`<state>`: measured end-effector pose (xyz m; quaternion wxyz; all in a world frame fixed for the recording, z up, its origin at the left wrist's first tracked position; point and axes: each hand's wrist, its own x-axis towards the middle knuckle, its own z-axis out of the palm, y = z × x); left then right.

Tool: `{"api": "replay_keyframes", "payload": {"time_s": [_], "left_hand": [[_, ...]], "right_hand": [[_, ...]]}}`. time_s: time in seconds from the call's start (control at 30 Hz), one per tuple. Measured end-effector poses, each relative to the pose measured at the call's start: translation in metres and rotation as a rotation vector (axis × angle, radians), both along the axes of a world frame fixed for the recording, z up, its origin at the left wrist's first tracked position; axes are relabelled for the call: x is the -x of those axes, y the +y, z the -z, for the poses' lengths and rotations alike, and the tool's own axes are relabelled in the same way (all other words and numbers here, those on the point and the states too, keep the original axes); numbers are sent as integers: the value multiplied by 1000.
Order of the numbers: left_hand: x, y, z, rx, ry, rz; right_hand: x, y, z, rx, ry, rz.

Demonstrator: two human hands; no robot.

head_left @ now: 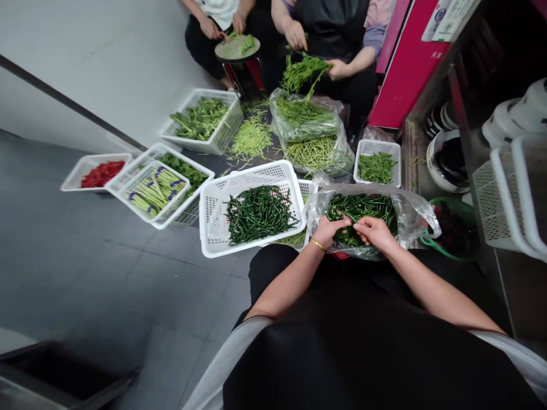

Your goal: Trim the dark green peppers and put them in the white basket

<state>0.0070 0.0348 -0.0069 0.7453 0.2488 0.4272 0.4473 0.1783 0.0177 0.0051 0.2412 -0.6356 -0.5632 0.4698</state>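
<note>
In the head view, looking down, long, slim peppers are shown in a clear plastic bag set in front of the person's lap. They are dark green, glossy and thin as beans, some slightly curved, and are piled in a loose tangle with bright highlights along their skins. Over the near part of the bag, both bare hands are held close together. By the left hand, worn with a gold-coloured bangle, a pepper is pinched between thumb and fingers. The right hand is closed at the fingertips on the same small spot; the exact grip is partly hidden.

Just left of the bag, more peppers of the same kind are heaped in a white perforated basket, tilted in the view. Farther left, bundled green stalks and red peppers are held in white containers. Beyond the bag, leafy greens are handled by a seated co-worker.
</note>
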Motion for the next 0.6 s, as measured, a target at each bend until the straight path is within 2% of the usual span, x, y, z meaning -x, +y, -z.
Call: {"api": "replay_keyframes", "payload": {"time_s": [0.1,0.17,0.2,0.23,0.3,0.37,0.43,0.53,0.6], "left_hand": [[-3,-5,0,-28,-44,-9],[-1,-6,-1,-51,-35,-34],[0,-6,-2,-65,-21,-47],[1,-6,-3,-79,-7,-50],[4,-5,-7,-107,-5,5],[8,-5,-11,-134,-27,159],[11,-6,-14,-150,-38,297],[14,-8,-14,-132,-18,341],[12,-10,-10,-101,-2,348]], "right_hand": [[27,-15,6,-192,-102,18],[32,-18,1,-328,-221,-48],[30,-17,-4,-352,-246,-102],[25,-15,-10,-337,-239,-153],[15,-7,-21,-221,-142,-196],[6,1,-30,-71,10,-174],[4,4,-34,6,131,-141],[12,0,-32,-79,96,-96],[18,-6,-27,-226,-116,-91]]}}
